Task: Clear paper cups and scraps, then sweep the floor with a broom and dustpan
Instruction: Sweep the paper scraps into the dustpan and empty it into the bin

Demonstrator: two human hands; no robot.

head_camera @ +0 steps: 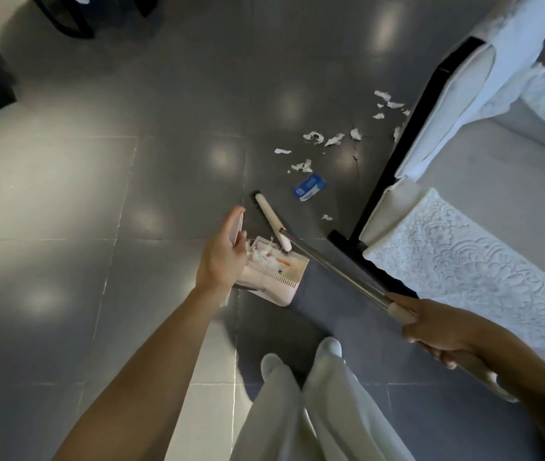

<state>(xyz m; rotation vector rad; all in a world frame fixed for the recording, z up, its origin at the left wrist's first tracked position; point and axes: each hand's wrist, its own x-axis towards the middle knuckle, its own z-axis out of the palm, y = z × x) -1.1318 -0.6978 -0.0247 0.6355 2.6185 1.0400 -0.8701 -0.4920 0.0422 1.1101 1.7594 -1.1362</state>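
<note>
White scraps (313,137), about eleven, one blue wrapper (309,187) on the floor (65,194); left hand (221,257) fingers (240,242) hold one dustpan (274,274); right hand (430,324) fingers (444,356) grip one broom (331,266).

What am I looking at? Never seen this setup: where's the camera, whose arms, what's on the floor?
No robot here: one wide-angle camera on a person's head looks down at their own arms, legs and the grey tiled floor. The left hand holds the pink handle of a dustpan that already has white scraps in it. The right hand grips the broom by its metal shaft; the brush head sits next to the pan. Torn paper scraps and a blue wrapper lie unswept beside white-covered furniture.
</note>
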